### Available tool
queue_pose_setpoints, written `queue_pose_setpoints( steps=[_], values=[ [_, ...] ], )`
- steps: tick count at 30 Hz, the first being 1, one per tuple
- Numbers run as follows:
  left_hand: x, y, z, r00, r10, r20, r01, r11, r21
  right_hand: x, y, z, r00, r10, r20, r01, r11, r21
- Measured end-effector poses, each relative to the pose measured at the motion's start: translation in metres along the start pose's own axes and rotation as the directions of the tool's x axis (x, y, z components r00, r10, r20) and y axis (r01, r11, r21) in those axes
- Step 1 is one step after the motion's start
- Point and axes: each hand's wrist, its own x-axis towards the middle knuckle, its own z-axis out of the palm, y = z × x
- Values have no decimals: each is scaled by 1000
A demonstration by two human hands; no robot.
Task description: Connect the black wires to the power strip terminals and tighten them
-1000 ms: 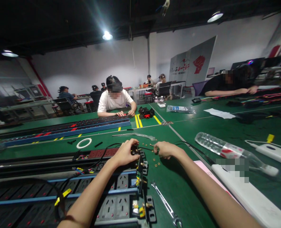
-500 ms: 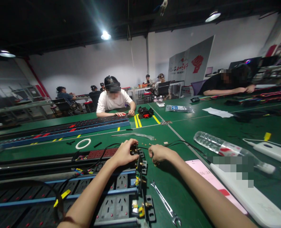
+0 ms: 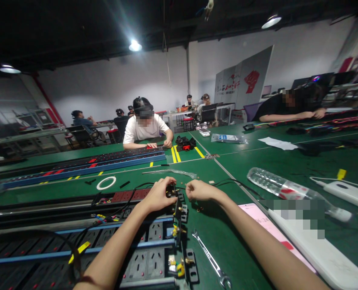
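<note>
My left hand grips the black end fitting at the top of a long black power strip unit with several sockets and yellow-tipped wires. My right hand is pinched shut right beside that fitting, its fingertips close to the left hand; what it pinches is too small to see. Small brass nuts lie on the green table under my right wrist. A black cable runs off to the right from the fitting.
A steel spanner lies by the strip's end. A pink phone, a white power strip and a plastic bottle sit to the right. A white tape ring lies further back. Other people work at tables beyond.
My right hand has moved left from the loose brass nuts to the fitting held by my left hand. The left hand has stayed put.
</note>
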Motion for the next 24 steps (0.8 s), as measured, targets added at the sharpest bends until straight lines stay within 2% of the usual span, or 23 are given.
queue_pose_setpoints(
  steps=[3, 6, 9, 15, 24],
  values=[
    [0, 0, 0, 1000, 1, 6, -1, 1000, 1, 5, -6, 6, 995, -68, -73, 83, 973, 215],
    [0, 1, -1, 1000, 4, 11, -4, 1000, 13, 9, -10, 14, 983, -88, -162, 148, 902, 405],
    [0, 2, -1, 1000, 9, 11, -9, 1000, 18, 15, -7, 20, 977, -90, -196, 181, 834, 522],
    [0, 3, -1, 1000, 17, 2, -17, 1000, 13, 21, 4, 27, 975, -93, -203, 198, 780, 594],
    [1, 1, -1, 1000, 28, 11, -28, 999, 18, 22, 7, 31, 984, -93, -152, 172, 716, 676]
  ],
)
